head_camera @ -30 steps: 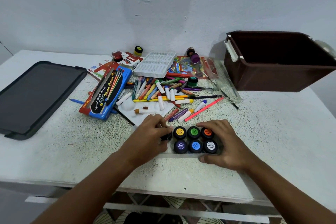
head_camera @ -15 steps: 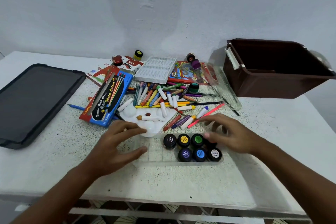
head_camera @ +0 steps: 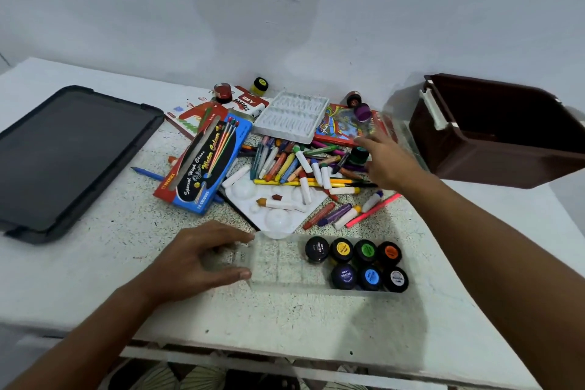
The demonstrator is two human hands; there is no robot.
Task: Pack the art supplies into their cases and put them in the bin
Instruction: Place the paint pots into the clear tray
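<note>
A clear plastic paint case (head_camera: 278, 266) lies near the table's front edge. Several black paint pots (head_camera: 356, 263) with coloured labels fill its right end. My left hand (head_camera: 202, 260) holds the case's left end between thumb and fingers. My right hand (head_camera: 389, 161) reaches out with straight fingers over the pile of crayons and pens (head_camera: 294, 168), right beside a green-lidded paint pot (head_camera: 359, 153); I cannot tell whether it touches the pot. The brown bin (head_camera: 493, 149) stands open at the back right.
A dark bin lid (head_camera: 63, 152) lies at the left. A water colour box (head_camera: 205, 165), white palette (head_camera: 278, 212), white pastel tray (head_camera: 291, 117) and red pastel box (head_camera: 338, 123) sit mid-table. Loose pots stand at the back: red (head_camera: 223, 92), yellow (head_camera: 260, 84), purple (head_camera: 362, 112).
My left hand left a black pot in the case and moved to the case's left end. My right hand let go of the case's right end and reached back toward the green-lidded pot.
</note>
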